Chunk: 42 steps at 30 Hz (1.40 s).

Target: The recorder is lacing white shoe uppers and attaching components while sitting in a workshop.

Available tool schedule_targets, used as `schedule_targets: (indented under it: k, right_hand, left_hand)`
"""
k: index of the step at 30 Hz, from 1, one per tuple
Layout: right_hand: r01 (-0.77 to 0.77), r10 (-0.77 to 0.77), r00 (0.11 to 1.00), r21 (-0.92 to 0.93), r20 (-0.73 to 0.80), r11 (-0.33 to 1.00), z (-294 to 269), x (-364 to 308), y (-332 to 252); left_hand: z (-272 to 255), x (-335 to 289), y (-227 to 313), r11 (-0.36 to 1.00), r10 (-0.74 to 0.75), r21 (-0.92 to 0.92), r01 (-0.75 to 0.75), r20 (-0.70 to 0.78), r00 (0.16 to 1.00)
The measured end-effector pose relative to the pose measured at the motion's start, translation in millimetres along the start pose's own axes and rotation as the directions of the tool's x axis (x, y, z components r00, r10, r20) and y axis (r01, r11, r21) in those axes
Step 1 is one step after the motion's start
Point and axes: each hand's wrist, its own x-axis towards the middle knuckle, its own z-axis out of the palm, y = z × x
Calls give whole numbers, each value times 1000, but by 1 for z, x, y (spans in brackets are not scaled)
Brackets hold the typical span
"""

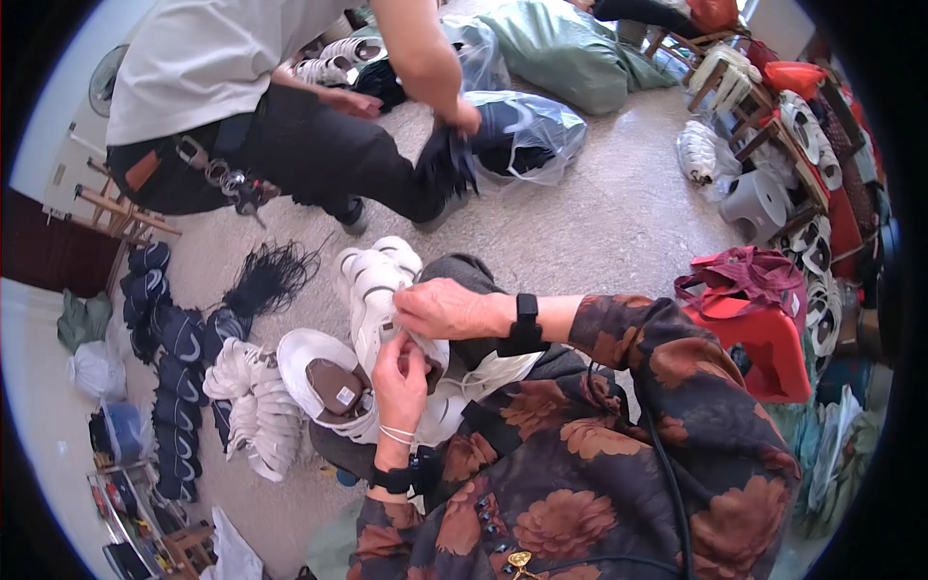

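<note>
In front of me a white shoe (pixel 369 314) points away, with other white shoe parts at its far end. My right hand (pixel 447 307) is closed, its fingertips pinched together at the shoe's lacing area. Just nearer, my left hand (pixel 400 379) also pinches at the shoe's opening. What sits between the fingers is too small to make out. Thin white cord circles my left wrist. To the left lies another white shoe (pixel 314 360), its brown insole showing. White laces (pixel 498 375) trail across my lap at right.
A row of dark shoes (pixel 181 387), bundled white shoes (pixel 253 401) and black laces (pixel 274 277) lie at left. Ahead, a person (pixel 319 135) bends over a clear bag (pixel 541 145) of dark shoes. A red stool (pixel 764 343) with a maroon bag stands at right.
</note>
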Motion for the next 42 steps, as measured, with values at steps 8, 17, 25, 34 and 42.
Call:
schedule_targets:
  k: [8,17,25,34,42]
  right_hand:
    - [48,63,940,-315,334,948,-4,12,-13]
    - [80,29,921,-262,389,962,-16,14,-27]
    - [-171,176,969,-44,175,984,-9,1,-12]
    - [-442,390,896,503,211,743,-2,-21,-13]
    - [-345,261,916,931,305,120,-86,-5,-50]
  left_hand:
    - [-4,7,-5,989,-97,-116,87,-86,992]
    - [9,10,-19,998,-27,-61,15,-203,979]
    - [-53,-4,18,893,-255,-333,302,178,950]
    - [-110,-38,-2,621,-283,-755,211,35,958]
    - [-23,-34,26,869,-30,-407,281,524,851]
